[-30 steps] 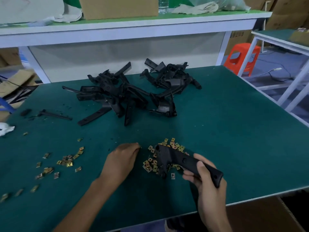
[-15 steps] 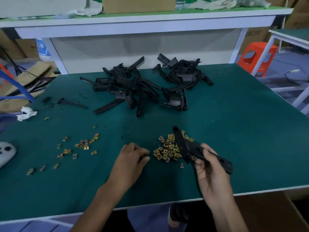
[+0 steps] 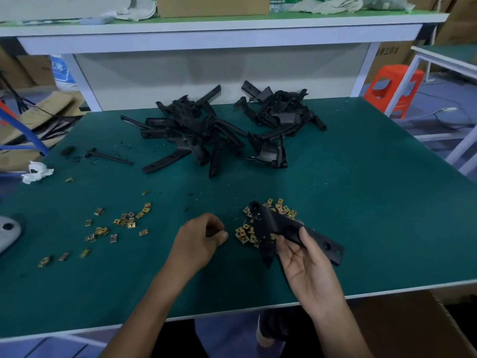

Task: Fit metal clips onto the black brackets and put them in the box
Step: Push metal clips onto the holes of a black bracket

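Observation:
My right hand grips a long black bracket by its middle, palm up, just above the table's front edge. The bracket lies slanted over a heap of small brass-coloured metal clips. My left hand hovers just left of that heap, fingers curled and thumb against the fingertips; whatever is between them is hidden. More clips are scattered to the left. Two piles of black brackets lie at the back of the table. A brown cardboard box sits below the front edge at right.
On the green table, a lone thin black part and a crumpled white tissue lie at left, and a grey object pokes in at the left edge. A white shelf spans the back. An orange stool stands right.
My right hand turned the bracket flatter and lowered it over the clip heap. My left hand drew back slightly from the heap and curled its fingers. The camera view shifted left.

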A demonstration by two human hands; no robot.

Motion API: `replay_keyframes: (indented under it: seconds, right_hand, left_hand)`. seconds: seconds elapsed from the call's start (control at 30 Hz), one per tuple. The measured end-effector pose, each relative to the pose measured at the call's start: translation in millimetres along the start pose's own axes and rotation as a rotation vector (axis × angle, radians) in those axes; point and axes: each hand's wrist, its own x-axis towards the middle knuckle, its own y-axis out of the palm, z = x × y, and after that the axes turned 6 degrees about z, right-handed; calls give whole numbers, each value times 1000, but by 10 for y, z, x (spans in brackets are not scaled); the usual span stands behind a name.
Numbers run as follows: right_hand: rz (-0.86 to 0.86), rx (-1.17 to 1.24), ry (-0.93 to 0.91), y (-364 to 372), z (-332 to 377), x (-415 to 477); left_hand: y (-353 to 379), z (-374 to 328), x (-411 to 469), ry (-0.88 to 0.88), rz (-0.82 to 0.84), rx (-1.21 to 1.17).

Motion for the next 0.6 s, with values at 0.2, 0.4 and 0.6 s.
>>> replay_keyframes:
  seconds: [0.2,0.4,0.6]
  right_hand:
    - [65,22,0,-15,15,19]
    - [85,-26,-28,-29,-17,49]
    - [120,-64,-78,-66,-37,33]
  left_hand:
    - [104,-193,-343,19,40,-582]
    - [256,-409,-544,-114,113,-1025]
    - [305,-548,-544,-94,111,-1116]
